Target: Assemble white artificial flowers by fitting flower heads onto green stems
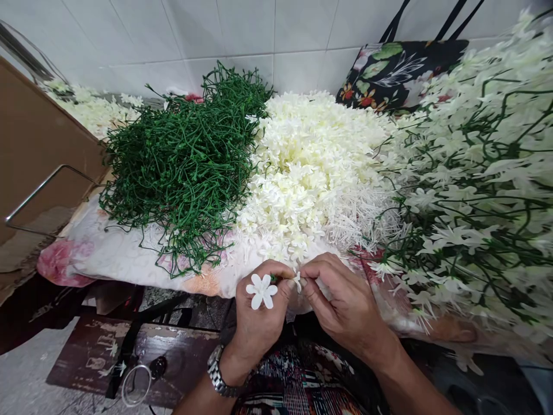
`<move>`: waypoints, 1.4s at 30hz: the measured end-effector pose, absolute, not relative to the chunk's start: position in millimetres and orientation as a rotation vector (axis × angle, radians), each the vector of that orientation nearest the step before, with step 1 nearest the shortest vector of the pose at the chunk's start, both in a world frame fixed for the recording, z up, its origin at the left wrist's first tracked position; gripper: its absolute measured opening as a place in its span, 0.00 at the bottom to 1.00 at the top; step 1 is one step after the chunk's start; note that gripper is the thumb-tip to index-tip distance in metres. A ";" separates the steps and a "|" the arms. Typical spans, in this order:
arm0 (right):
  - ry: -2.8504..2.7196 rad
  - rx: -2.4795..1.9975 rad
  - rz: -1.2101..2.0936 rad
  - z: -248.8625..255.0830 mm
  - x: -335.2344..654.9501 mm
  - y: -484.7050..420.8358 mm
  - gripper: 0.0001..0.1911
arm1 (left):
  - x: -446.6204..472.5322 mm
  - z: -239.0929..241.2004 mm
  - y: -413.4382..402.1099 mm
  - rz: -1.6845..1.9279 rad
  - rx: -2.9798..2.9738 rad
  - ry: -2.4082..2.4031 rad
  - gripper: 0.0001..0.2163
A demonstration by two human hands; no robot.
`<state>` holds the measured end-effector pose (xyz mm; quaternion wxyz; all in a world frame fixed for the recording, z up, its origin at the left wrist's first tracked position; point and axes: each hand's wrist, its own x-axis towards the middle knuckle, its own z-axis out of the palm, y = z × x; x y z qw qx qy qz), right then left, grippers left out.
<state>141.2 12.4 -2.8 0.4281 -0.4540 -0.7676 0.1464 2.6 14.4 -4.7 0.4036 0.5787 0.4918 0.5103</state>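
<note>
My left hand (261,314) is closed on an artificial flower stem, of which only a little green shows. A white six-petal flower (261,291) sits over the back of this hand. My right hand (341,294) meets it fingertip to fingertip, pinching a small white artificial flower (298,281) seen edge-on between the hands. Whether that flower sits on the stem is hidden by my fingers. Just beyond my hands lies a heap of loose white blossoms (302,167). To its left is a tangled pile of bare green plastic stems (181,150).
Finished-looking white flower sprays (470,196) crowd the right side. Thin white pieces (363,216) lie beside the blossoms on a floral cloth (125,253). A cardboard box (47,173) stands at left, and a black floral bag (397,75) leans on the tiled wall. Below is a dark wooden bench (173,351).
</note>
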 end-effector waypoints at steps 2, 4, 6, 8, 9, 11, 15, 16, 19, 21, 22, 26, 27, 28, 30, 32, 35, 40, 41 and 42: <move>-1.915 -1.152 0.329 -3.0 138.7 11.3 0.08 | 4.5 -5.2 12.2 1.329 1.567 1.282 0.05; -1.912 -1.163 0.293 -3.8 136.8 10.1 0.08 | 5.8 -7.6 10.0 1.337 1.663 1.315 0.05; -1.911 -1.178 0.254 -4.8 135.5 8.9 0.08 | 6.5 -10.3 8.6 1.324 1.729 1.322 0.05; -1.903 -1.197 0.232 -5.3 134.8 7.8 0.07 | 7.0 -12.4 8.3 1.330 1.742 1.297 0.06; -1.895 -1.200 0.238 -5.2 134.8 7.4 0.07 | 7.0 -13.1 8.6 1.346 1.722 1.283 0.06; -1.879 -1.184 0.287 -4.1 135.7 6.8 0.07 | 6.2 -13.9 9.9 1.363 1.638 1.265 0.05; -1.865 -1.156 0.476 -1.1 141.8 6.5 0.03 | 1.7 -15.6 12.8 1.342 1.374 1.235 0.03; -1.866 -1.155 0.512 -0.8 143.5 6.5 0.06 | 0.7 -16.0 13.1 1.340 1.325 1.226 0.03; -1.902 -1.128 0.567 -2.2 146.4 7.4 0.20 | -0.3 -16.1 12.5 1.331 1.286 1.190 0.02; -1.898 -1.085 0.582 -4.1 146.2 8.4 0.16 | 0.6 -15.4 11.5 1.332 1.303 1.153 0.03; -1.884 -1.069 0.586 -5.1 145.6 8.9 0.12 | 0.9 -15.0 10.9 1.337 1.306 1.139 0.03; -1.841 -1.076 0.558 -7.9 143.9 9.6 0.05 | -0.9 -13.9 8.9 1.297 1.316 1.122 0.02; -1.836 -1.092 0.547 -8.3 143.9 9.4 0.05 | -2.4 -14.0 8.4 1.266 1.314 1.113 0.03; -1.826 -1.111 0.537 -8.6 144.2 9.1 0.05 | -4.1 -14.2 8.1 1.236 1.303 1.094 0.04; -1.801 -1.153 0.525 -9.1 145.3 8.3 0.04 | -7.7 -14.8 8.0 1.185 1.256 1.035 0.08; -1.785 -1.177 0.528 -8.9 146.6 7.8 0.03 | -10.4 -15.2 8.8 1.172 1.209 1.010 0.10; -1.786 -1.160 0.563 -6.6 148.4 8.0 0.04 | -11.6 -13.2 10.5 1.153 1.246 1.073 0.10; -1.807 -1.090 0.574 2.2 150.4 10.5 0.05 | -9.8 -8.1 10.1 1.150 1.260 1.140 0.06; -1.817 -1.075 0.568 4.0 150.7 11.1 0.05 | -9.8 -7.8 9.8 1.161 1.260 1.145 0.04; -1.830 -1.059 0.562 5.8 151.0 11.7 0.05 | -10.0 -7.6 9.6 1.164 1.269 1.149 0.03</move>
